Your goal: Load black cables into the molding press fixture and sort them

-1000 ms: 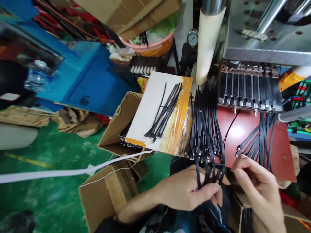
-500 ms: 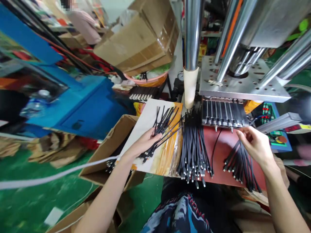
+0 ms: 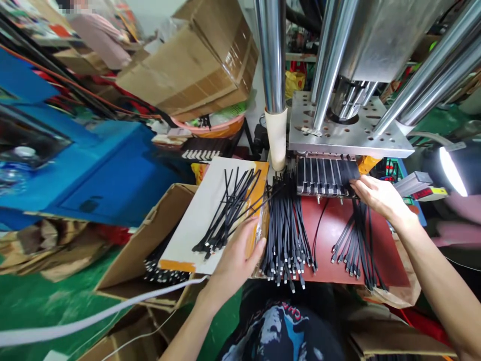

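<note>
My left hand [image 3: 240, 248] is over the right edge of the cardboard sheet [image 3: 188, 220], its fingers apart and nothing visible in it. Black cables [image 3: 225, 215] lie loosely on that sheet. Beside it a thick bundle of black cables [image 3: 287, 230] spreads over the red mat [image 3: 319, 240]. My right hand [image 3: 366, 193] pinches something at the right end of the black slotted fixture [image 3: 325, 175] under the press plate; the fingers hide what it is. Below that hand, more black cables [image 3: 356, 240] hang over the mat.
Metal press columns [image 3: 272, 60] rise behind the mat. To the left are an open carton [image 3: 150, 225] with cables and a blue machine [image 3: 105, 165]. A large cardboard box [image 3: 191, 65] stands behind. A white tube [image 3: 131, 303] crosses the lower left. Another person [image 3: 99, 37] is at the upper left.
My left hand has left the loose cables and moved right and nearer to me, opening. My right hand has reached the fixture's right end. The whole view has shifted.
</note>
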The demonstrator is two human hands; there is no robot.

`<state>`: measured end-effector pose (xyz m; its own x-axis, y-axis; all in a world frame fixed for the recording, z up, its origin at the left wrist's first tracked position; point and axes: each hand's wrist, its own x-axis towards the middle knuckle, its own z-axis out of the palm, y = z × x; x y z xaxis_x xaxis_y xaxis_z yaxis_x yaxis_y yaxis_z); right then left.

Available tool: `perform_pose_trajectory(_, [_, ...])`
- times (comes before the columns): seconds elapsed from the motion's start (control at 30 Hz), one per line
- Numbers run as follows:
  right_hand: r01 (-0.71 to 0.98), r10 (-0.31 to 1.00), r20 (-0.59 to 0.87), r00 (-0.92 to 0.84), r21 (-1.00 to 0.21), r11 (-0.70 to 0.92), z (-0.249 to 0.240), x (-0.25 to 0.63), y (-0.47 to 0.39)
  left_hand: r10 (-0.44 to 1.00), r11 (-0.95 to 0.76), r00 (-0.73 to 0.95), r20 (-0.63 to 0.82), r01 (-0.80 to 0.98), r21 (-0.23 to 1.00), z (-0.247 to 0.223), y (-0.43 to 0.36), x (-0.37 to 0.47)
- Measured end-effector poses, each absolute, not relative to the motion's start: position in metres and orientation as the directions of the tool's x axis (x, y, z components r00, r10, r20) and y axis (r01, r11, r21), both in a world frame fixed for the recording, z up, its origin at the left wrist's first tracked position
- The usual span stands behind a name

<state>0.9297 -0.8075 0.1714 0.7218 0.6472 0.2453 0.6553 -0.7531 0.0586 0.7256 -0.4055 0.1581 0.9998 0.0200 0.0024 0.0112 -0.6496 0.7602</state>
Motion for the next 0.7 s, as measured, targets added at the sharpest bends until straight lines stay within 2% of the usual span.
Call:
perform_pose_trajectory(0.13, [0.621,0.630,0.239,0.739,0.121,-0.775,0.180,0.930,-0.796,-0.156,-0.550,0.985,-0.070,-0.027,0.835,0.166,-0.437,0.723])
perform_pose_trajectory(0.2, [0.577,0.569,0.359,0.740,0.096,-0.811,0.189,0.917,-0.794,-0.248,-0.482,0.964,-0.101,-0.033,0.876,0.171,-0.450,0.724])
perform_pose_trajectory(0.3, [0.519,0.407,0.649,0.643,0.022,-0.855,0.214,0.870,-0.789,-0.372,-0.278,0.919,-0.132,0.025,0.960,0.172,-0.470,0.732])
perform_pose_trajectory(0.33, [0.515,0.374,0.695,0.614,0.006,-0.857,0.223,0.847,-0.784,-0.403,-0.171,0.905,-0.134,0.069,0.983,0.169,-0.477,0.736])
perform_pose_trajectory(0.37, [0.528,0.384,0.676,0.629,-0.008,-0.849,0.233,0.822,-0.778,-0.424,-0.052,0.896,-0.132,0.122,0.991,0.165,-0.486,0.742])
perform_pose_trajectory(0.47, [0.711,0.595,0.524,0.610,-0.030,-0.703,0.252,0.749,-0.749,-0.419,0.326,0.901,-0.113,0.266,0.907,0.155,-0.519,0.757])
perform_pose_trajectory(0.57, [0.837,0.695,0.521,0.496,-0.076,-0.541,0.252,0.698,-0.721,-0.320,0.599,0.942,-0.101,0.284,0.748,0.158,-0.545,0.762])
perform_pose_trajectory(0.63, [0.858,0.673,0.554,0.490,-0.174,-0.483,0.242,0.683,-0.714,-0.291,0.677,0.953,-0.081,0.265,0.686,0.167,-0.549,0.756])
perform_pose_trajectory(0.7, [0.793,0.531,0.594,0.605,-0.390,-0.467,0.229,0.681,-0.715,-0.371,0.677,0.928,-0.027,0.290,0.676,0.176,-0.540,0.747])
